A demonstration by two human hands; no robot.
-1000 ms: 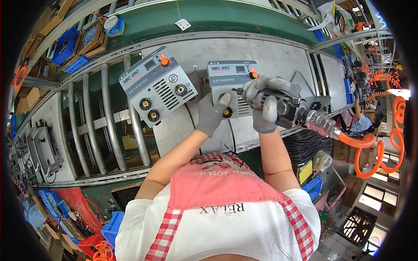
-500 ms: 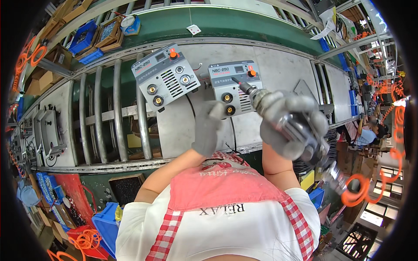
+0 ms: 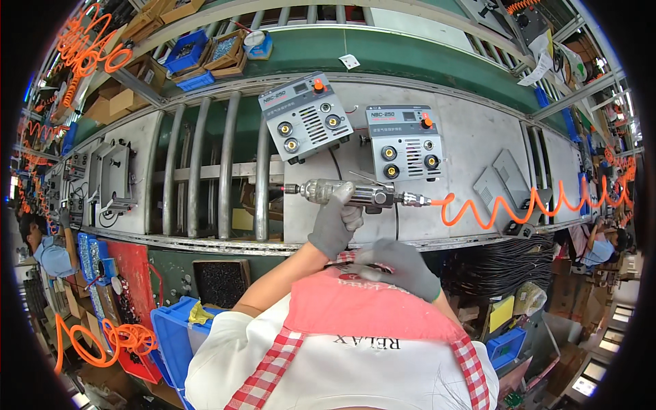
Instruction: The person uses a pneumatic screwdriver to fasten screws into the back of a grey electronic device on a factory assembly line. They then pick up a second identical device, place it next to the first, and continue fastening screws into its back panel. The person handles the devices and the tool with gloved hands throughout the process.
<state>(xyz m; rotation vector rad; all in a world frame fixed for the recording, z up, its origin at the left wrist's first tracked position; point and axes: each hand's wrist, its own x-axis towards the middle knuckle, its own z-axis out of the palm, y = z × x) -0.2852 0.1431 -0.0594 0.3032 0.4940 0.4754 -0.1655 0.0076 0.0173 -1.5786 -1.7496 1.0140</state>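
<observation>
A pneumatic screwdriver (image 3: 374, 196) lies level above the near part of the bench, its bit pointing left. Wrapped round its body from below is my grey-gloved left hand (image 3: 333, 224). My right hand (image 3: 404, 266), gloved too, is at the top of my pink apron (image 3: 369, 304); motion smears its fingers, so what they hold, if anything, cannot be made out. Beyond the screwdriver stand two grey welding machines, one tilted at the left (image 3: 306, 117) and one squarer at the right (image 3: 408, 143). Each has an orange knob and brass-centred sockets on its front.
An orange coiled air hose (image 3: 506, 210) runs right from the screwdriver. Metal rollers (image 3: 226, 164) lie left of the bench plate (image 3: 471, 137). Folded grey sheet-metal panels (image 3: 502, 184) rest at the right. Black cables (image 3: 499, 270) are heaped nearer me. Another person (image 3: 55, 253) is at far left.
The screwdriver has passed from my right hand to my left and now lies level, away from the right machine. My right hand has drawn back to my apron. The view has shifted left.
</observation>
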